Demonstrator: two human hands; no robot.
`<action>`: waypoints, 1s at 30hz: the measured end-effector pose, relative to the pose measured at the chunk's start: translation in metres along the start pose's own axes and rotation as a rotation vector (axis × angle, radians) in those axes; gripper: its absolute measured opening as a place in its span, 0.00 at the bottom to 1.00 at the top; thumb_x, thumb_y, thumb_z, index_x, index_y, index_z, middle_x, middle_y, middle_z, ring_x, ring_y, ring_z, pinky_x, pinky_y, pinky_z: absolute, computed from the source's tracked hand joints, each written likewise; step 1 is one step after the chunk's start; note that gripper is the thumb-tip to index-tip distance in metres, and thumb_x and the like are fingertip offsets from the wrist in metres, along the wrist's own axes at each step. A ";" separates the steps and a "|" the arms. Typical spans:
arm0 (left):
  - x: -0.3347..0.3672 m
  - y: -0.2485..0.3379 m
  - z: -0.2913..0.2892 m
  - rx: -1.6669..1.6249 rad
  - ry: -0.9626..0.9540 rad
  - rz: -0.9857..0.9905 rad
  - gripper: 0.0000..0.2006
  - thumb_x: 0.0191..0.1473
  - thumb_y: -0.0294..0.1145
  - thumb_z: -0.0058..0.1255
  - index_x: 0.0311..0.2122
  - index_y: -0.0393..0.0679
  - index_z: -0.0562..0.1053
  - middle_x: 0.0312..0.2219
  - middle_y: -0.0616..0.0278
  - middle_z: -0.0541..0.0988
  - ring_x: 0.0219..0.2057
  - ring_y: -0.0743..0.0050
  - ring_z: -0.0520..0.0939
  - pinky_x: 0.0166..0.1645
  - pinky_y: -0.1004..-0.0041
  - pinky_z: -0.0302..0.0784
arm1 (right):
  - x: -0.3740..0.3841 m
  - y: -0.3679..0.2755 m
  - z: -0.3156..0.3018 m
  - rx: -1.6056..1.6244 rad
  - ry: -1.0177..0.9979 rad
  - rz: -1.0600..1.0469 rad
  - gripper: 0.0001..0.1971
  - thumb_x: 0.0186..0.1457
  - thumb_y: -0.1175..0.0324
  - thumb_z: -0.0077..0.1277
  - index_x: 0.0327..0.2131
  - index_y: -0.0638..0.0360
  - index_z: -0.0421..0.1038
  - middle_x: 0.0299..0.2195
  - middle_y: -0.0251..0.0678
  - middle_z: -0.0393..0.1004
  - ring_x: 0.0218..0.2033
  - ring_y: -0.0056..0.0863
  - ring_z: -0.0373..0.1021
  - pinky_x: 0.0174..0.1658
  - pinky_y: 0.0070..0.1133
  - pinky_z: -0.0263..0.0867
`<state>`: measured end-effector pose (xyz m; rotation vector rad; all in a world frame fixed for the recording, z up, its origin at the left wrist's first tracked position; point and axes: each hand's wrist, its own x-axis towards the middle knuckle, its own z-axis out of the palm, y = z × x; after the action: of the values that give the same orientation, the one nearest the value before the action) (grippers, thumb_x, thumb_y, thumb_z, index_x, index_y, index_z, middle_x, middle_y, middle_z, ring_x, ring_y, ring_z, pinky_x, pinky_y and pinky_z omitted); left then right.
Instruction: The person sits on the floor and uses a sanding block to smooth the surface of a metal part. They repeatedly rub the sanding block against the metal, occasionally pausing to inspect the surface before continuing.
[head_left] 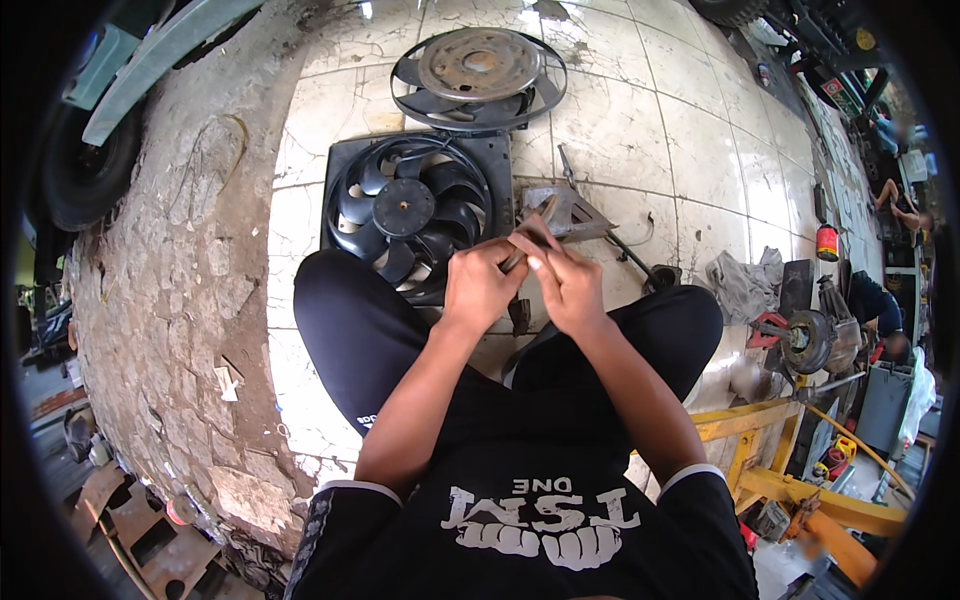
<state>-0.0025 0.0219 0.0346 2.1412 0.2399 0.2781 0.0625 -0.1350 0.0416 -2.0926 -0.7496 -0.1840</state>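
Observation:
My left hand is closed around a small greyish, narrow piece whose kind I cannot make out. Pinched in my right hand is a folded brown sheet that looks like sandpaper. The hands meet above my crossed legs, the sheet against or very near the small piece. On the tiles just beyond my left hand lies a black radiator fan in its square shroud. A grey metal bracket-like stand sits just past my right hand. Fingers hide most of the small piece.
Beyond the fan lies a fan ring with a rusty metal disc on it. To the right are a red can, grey cloth, a small wheel and a yellow frame. Another person is at far right.

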 end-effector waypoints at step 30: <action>-0.016 0.012 -0.022 0.043 -0.300 0.028 0.27 0.56 0.33 0.66 0.61 0.42 0.78 0.58 0.46 0.81 0.58 0.45 0.82 0.63 0.60 0.78 | 0.018 0.031 0.001 -0.010 0.072 0.408 0.13 0.69 0.63 0.56 0.36 0.63 0.82 0.25 0.51 0.78 0.26 0.51 0.76 0.31 0.36 0.69</action>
<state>-0.0231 0.0288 0.0546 2.1971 0.0424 -0.0344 0.0949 -0.1396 0.0268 -2.1863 -0.2683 -0.0364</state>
